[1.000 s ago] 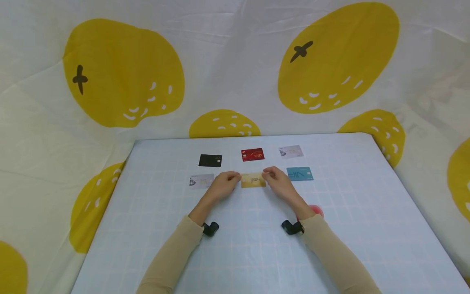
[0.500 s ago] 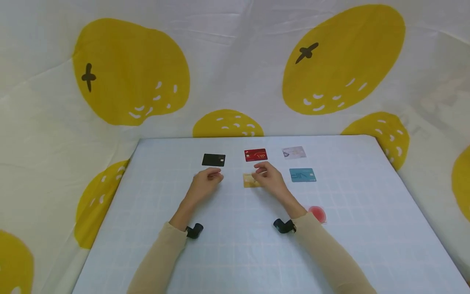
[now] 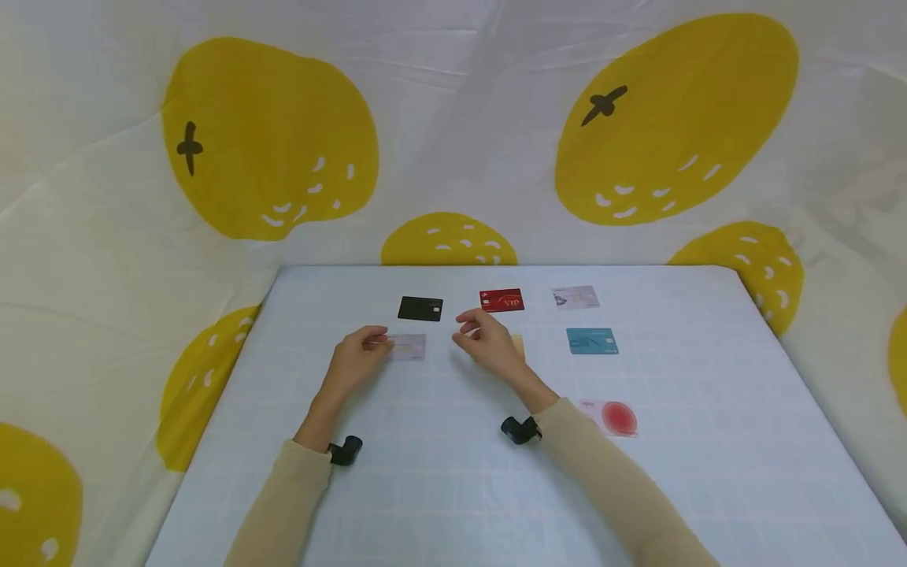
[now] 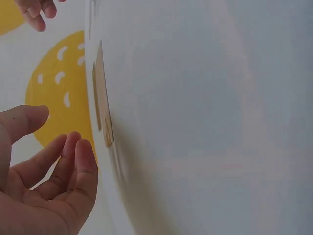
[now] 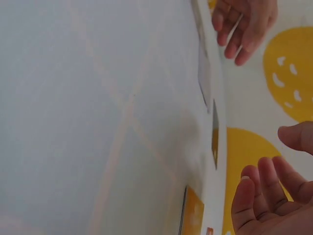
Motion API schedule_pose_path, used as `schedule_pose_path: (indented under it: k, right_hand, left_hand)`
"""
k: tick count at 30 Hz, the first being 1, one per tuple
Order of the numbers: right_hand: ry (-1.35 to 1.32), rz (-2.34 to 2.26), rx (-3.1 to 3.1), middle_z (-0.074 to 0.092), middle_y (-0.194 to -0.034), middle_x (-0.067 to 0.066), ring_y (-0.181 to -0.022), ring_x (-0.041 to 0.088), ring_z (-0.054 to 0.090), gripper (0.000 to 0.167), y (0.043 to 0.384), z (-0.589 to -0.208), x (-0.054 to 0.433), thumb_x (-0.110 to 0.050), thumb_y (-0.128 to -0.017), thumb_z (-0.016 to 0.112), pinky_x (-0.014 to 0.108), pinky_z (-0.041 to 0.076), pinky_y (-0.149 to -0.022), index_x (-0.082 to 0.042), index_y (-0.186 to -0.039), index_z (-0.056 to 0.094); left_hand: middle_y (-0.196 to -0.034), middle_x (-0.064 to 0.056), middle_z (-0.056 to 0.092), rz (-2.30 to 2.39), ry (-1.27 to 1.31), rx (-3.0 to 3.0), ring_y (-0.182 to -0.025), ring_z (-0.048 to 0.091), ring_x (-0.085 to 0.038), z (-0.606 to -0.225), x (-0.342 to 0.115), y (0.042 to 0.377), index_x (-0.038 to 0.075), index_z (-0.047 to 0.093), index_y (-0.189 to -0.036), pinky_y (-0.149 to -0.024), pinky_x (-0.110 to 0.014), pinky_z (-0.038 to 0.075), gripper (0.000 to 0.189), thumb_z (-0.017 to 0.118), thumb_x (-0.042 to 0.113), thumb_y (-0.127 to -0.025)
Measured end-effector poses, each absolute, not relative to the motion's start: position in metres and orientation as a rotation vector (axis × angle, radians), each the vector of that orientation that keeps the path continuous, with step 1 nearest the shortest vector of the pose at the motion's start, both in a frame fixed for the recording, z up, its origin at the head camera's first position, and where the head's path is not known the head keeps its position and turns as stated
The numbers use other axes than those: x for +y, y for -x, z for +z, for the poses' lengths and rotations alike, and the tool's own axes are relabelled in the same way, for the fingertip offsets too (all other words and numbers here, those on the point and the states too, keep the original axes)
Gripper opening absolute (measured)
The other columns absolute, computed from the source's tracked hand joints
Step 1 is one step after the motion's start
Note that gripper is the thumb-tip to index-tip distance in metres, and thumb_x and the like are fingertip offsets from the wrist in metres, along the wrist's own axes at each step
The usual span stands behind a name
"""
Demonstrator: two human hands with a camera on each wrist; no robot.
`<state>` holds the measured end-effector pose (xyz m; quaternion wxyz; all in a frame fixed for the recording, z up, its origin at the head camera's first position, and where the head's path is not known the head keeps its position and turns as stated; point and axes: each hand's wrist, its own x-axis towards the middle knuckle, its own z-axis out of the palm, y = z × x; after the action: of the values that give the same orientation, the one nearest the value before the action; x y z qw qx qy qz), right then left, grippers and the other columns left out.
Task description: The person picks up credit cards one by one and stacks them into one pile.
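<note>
My left hand [image 3: 357, 358] is at the left edge of a pale card [image 3: 409, 347], its fingertips overlapping that edge in the head view. In the left wrist view, thumb and fingers of the left hand [image 4: 54, 181] stand apart with nothing between them. My right hand [image 3: 489, 342] hovers over the table, partly covering a gold card [image 3: 520, 345]. The right wrist view has the right hand [image 5: 274, 191] with thumb and fingers apart, holding nothing. A black card [image 3: 420, 309] and a red VIP card [image 3: 502, 300] lie beyond the hands.
To the right lie a teal card [image 3: 592, 341] and another pale card [image 3: 576, 298]. A card with a red circle [image 3: 620, 418] lies beside the right sleeve [image 3: 602, 465]. Behind the white table [image 3: 453, 504] hangs a cloth with yellow fruit prints [image 3: 276, 134].
Both hands have left the gold card's edges. The left hand has moved left to the pale card, and the right hand has shifted left across the gold card. The cards keep their layout.
</note>
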<state>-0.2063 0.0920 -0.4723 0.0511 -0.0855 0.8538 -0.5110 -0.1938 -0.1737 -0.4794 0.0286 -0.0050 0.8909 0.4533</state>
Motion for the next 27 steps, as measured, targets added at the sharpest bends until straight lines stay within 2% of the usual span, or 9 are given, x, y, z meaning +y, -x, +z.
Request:
schedule_pose_path:
  k: [7, 12, 18, 22, 27]
  right_hand:
    - [0.329, -1.548, 2.588, 0.064, -0.102, 0.004, -0.086, 0.021, 0.057, 0.033, 0.212, -0.476, 0.077, -0.017, -0.095, 0.071, 0.027, 0.052, -0.073, -0.005, -0.124, 0.06]
    - [0.422, -1.512, 2.604, 0.063, -0.105, 0.007, -0.088, 0.022, 0.056, 0.034, 0.218, -0.48, 0.064, -0.016, -0.093, 0.072, 0.029, 0.051, -0.077, -0.005, -0.123, 0.06]
    - [0.399, -1.358, 2.547, 0.059, -0.11, 0.01, -0.096, 0.024, 0.055, 0.045, 0.224, -0.488, 0.051, -0.02, -0.092, 0.074, 0.033, 0.051, -0.085, -0.005, -0.13, 0.055]
    - [0.372, -1.241, 2.546, 0.057, -0.112, 0.01, -0.098, 0.023, 0.052, 0.054, 0.226, -0.492, 0.045, -0.025, -0.091, 0.075, 0.035, 0.049, -0.086, -0.006, -0.135, 0.051]
    - [0.385, -1.153, 2.598, 0.052, -0.113, 0.01, -0.1, 0.023, 0.049, 0.057, 0.225, -0.495, 0.039, -0.026, -0.09, 0.076, 0.035, 0.047, -0.084, -0.005, -0.137, 0.05]
  left_hand:
    - [-0.12, -0.013, 0.066, 1.347, 0.068, 2.751, -0.114, 0.06, -0.031, -0.482, -0.18, 0.194, 0.006, 0.062, -0.133, -0.098, -0.049, 0.045, 0.043, 0.069, 0.024, -0.094]
    - [-0.129, -0.02, 0.06, 1.238, -0.001, 2.752, -0.12, 0.054, -0.037, -0.484, -0.187, 0.197, 0.004, 0.057, -0.138, -0.101, -0.052, 0.043, 0.049, 0.069, 0.024, -0.095]
    - [-0.137, -0.021, 0.053, 1.159, -0.071, 2.666, -0.125, 0.049, -0.039, -0.49, -0.198, 0.205, 0.009, 0.049, -0.146, -0.103, -0.055, 0.041, 0.061, 0.07, 0.029, -0.093]
    - [-0.137, -0.02, 0.049, 1.126, -0.129, 2.628, -0.121, 0.048, -0.038, -0.494, -0.204, 0.21, 0.009, 0.046, -0.148, -0.1, -0.055, 0.041, 0.064, 0.071, 0.029, -0.093]
    - [-0.13, -0.02, 0.051, 1.059, -0.202, 2.656, -0.11, 0.047, -0.033, -0.496, -0.206, 0.216, 0.007, 0.048, -0.146, -0.091, -0.048, 0.042, 0.061, 0.071, 0.023, -0.092]
